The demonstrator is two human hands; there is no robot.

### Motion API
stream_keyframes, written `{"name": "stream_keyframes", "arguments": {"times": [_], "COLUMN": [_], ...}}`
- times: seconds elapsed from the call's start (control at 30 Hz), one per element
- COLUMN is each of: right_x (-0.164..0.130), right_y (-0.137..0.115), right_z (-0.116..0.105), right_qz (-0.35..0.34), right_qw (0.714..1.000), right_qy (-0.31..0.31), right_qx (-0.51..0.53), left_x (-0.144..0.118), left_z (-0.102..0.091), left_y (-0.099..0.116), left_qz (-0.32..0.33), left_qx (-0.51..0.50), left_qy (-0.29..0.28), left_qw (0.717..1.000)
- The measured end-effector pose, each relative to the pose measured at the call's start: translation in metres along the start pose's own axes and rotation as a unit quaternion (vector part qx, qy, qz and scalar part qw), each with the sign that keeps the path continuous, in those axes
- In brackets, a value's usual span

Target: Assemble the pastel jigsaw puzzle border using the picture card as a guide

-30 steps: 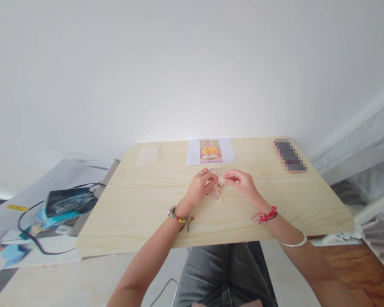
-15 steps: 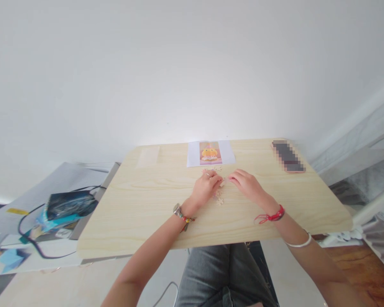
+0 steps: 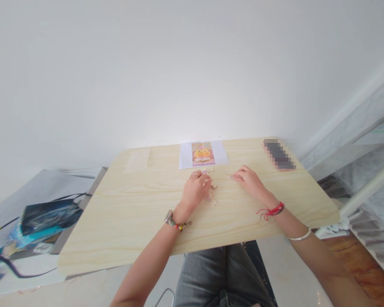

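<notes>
Apart now, both hands have separated since a second ago, when they met over one piece; the right hand (image 3: 249, 181) has drawn off to the right and lies flat on the bare wood, fingers loosely spread and released, gripping nothing; the left hand (image 3: 195, 192) has stayed at the pile, fingers curled down onto the puzzle pieces (image 3: 212, 194); whether it pinches one I cannot tell, as the knuckles hide the tips. Those pieces are small, pale, knobbed cardboard shapes, some tinted pink, heaped just right of the left hand near the middle of the tabletop (image 3: 141, 213), a rounded slab with light, streaky wood grain. Beyond the pile lies a flat white sheet (image 3: 185, 155) printed with a yellow and pink picture; at the far right corner rests a dark rectangular phone (image 3: 278, 154). The left wrist wears a metal watch (image 3: 169, 217) and beads; the right wrist a red knotted cord (image 3: 272, 210), with a smooth silver bangle (image 3: 299, 236) farther up the arm.
</notes>
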State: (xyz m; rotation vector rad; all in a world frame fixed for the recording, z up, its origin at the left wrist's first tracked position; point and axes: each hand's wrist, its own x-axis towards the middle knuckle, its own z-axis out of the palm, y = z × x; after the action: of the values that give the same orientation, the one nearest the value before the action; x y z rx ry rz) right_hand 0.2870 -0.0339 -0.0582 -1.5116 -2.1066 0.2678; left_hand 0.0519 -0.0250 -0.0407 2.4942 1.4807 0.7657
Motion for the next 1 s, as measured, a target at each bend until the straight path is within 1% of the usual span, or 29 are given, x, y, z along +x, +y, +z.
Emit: {"name": "stream_keyframes", "arguments": {"times": [0.1,0.23,0.3,0.37,0.53,0.6,0.67,0.77,0.87,0.93,1.0], "right_x": [-0.001,0.002,0.006,0.009,0.011,0.011,0.011,0.012,0.013,0.013,0.012], "right_y": [-0.020,-0.046,-0.055,-0.059,-0.061,-0.061,-0.060,-0.060,-0.060,-0.062,-0.065], "right_z": [0.003,0.011,0.016,0.020,0.026,0.027,0.027,0.022,0.012,0.006,0.002], "right_qz": [-0.028,-0.063,-0.064,-0.066,-0.072,-0.057,-0.027,0.032,0.084,0.118,0.143], "right_qw": [0.999,0.996,0.996,0.996,0.995,0.996,0.995,0.979,0.947,0.929,0.920], "right_qy": [-0.011,-0.055,-0.064,-0.067,-0.066,-0.058,-0.044,-0.037,-0.087,-0.121,-0.126], "right_qx": [0.017,0.023,0.013,0.002,0.000,0.031,0.088,0.200,0.299,0.330,0.342], "left_x": [0.001,0.003,0.002,0.002,0.000,0.000,0.000,0.001,0.002,0.002,0.001], "left_z": [-0.008,-0.014,-0.014,-0.013,-0.009,-0.008,-0.008,-0.011,-0.015,-0.017,-0.018], "left_y": [-0.009,-0.015,-0.015,-0.013,-0.009,-0.009,-0.009,-0.009,-0.008,-0.006,-0.004], "left_qz": [-0.023,-0.025,-0.025,-0.022,0.008,0.015,0.023,0.040,0.066,0.082,0.092], "left_qx": [-0.012,-0.032,-0.039,-0.045,-0.063,-0.069,-0.079,-0.097,-0.129,-0.150,-0.158], "left_qy": [0.034,0.053,0.045,0.024,-0.036,-0.046,-0.051,-0.053,-0.039,-0.025,-0.010], "left_qw": [0.999,0.998,0.998,0.998,0.997,0.996,0.995,0.993,0.989,0.985,0.983]}}
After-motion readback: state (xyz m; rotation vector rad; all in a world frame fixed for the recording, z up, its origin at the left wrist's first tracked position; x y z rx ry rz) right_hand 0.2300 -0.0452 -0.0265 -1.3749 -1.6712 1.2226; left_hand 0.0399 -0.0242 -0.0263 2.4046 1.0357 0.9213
